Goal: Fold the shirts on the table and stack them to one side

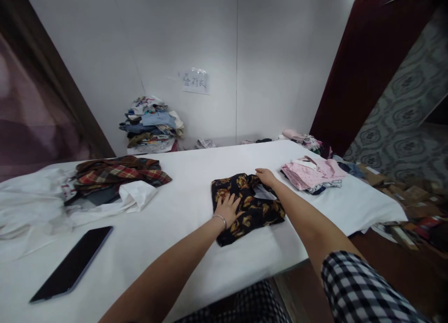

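Note:
A black shirt with a gold flower print (250, 218) lies folded into a rough rectangle on the white-covered table (185, 248). Flat on its left part rests my left hand (227, 210), fingers spread and a bracelet at the wrist. My right hand (266, 177) is closed on the shirt's far edge, by the neck opening. Inside that opening a pale grey-white patch shows. The fingertips of my right hand are partly hidden behind the cloth.
To the right lies a stack of folded clothes with a pink shirt (311, 171) on top. At left are a rumpled plaid shirt (122, 173), white cloth (31, 201) and a dark phone-like slab (73, 264). A tall clothes pile (154, 124) stands behind the table.

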Motion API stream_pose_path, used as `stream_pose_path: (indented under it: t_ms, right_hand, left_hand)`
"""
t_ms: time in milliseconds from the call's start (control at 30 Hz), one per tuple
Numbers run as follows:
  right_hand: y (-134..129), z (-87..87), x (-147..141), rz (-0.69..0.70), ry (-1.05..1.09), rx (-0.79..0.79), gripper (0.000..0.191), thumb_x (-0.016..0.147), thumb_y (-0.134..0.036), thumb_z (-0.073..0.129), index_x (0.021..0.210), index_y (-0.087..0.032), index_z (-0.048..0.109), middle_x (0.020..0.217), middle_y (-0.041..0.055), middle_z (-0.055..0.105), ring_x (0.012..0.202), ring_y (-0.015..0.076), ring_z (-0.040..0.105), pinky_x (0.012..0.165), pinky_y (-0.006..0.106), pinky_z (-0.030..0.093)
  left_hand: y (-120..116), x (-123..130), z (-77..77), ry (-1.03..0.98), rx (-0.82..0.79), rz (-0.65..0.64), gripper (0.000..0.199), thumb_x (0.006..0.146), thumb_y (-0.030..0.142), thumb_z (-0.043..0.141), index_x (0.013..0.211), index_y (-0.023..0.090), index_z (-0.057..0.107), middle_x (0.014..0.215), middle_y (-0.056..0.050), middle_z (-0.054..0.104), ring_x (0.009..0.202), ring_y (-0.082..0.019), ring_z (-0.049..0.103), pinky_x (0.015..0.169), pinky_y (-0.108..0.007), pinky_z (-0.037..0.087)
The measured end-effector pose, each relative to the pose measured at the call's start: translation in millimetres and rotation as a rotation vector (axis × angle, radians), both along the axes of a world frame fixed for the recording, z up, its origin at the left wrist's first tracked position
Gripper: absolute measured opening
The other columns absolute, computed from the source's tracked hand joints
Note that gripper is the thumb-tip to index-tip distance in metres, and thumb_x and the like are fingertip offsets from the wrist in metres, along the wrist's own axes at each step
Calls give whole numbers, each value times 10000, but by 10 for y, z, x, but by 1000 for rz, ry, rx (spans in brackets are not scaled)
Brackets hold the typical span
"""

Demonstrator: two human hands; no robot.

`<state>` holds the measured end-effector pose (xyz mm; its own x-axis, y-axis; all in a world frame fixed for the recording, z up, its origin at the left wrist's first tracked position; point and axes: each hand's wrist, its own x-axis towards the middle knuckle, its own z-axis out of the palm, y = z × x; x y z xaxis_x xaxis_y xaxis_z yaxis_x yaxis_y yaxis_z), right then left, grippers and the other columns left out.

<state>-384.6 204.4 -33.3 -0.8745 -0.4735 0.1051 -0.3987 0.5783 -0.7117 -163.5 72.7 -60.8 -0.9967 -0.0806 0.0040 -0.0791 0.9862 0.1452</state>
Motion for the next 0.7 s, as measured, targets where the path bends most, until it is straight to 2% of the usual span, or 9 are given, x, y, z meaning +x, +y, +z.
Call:
stream_pose_path:
  t_ms: [67, 167, 300, 433, 567, 700]
  right_hand:
    - [-93, -53, -73, 56, -46, 25, 430, 722, -145, 575, 1139, -162, 680, 1167, 81, 676, 1124, 215, 600, 993, 294, 424]
    - [-163, -107, -145, 118, -103, 42, 479, 651, -106, 610, 1120, -161, 689, 988, 66, 733, 953, 219, 663, 893, 291, 482]
    - [-126, -101, -208, 169, -125, 21, 319, 557, -95, 673, 856, -181, 745, 815, 41, 734, 832, 228, 662, 829, 298, 490]
    - [-2, -66, -259, 197, -147, -42, 170, 529, -86, 666, 658, -194, 689, 656, -3, 679, 686, 179, 621, 718, 272, 486]
    - [160, -43, -310, 204, -236, -116, 105, 568, -116, 628, 654, -174, 647, 490, -32, 572, 477, 125, 519, 545, 255, 450]
    - [329, -17, -337, 213, -286, -215, 128, 612, -157, 609, 730, -159, 660, 579, 2, 634, 500, 123, 544, 533, 248, 454]
  left_hand:
    - [-11, -5, -119, 5, -72, -11, 597, 925, 492, 357, 1455, 216, 357, 1529, -121, 305, 1420, -310, 214, 1124, -552, 157]
    - [-26, 16, -215, 46, -107, -11, 601, 920, 521, 344, 1449, 236, 369, 1523, -115, 320, 1417, -310, 221, 1122, -551, 167]
    - [-25, 24, -239, 78, -104, -6, 616, 917, 558, 309, 1444, 247, 380, 1514, -110, 339, 1410, -309, 240, 1121, -549, 169]
    - [-21, 22, -224, 87, -98, -3, 616, 914, 570, 304, 1437, 257, 394, 1507, -107, 354, 1410, -299, 247, 1124, -534, 173]
    - [-16, 28, -200, 73, -92, 5, 626, 910, 574, 308, 1437, 248, 395, 1509, -106, 351, 1412, -299, 241, 1129, -529, 167]
    - [-13, 29, -189, 64, -89, 5, 628, 910, 578, 307, 1443, 255, 382, 1510, -106, 349, 1407, -300, 253, 1125, -535, 172]
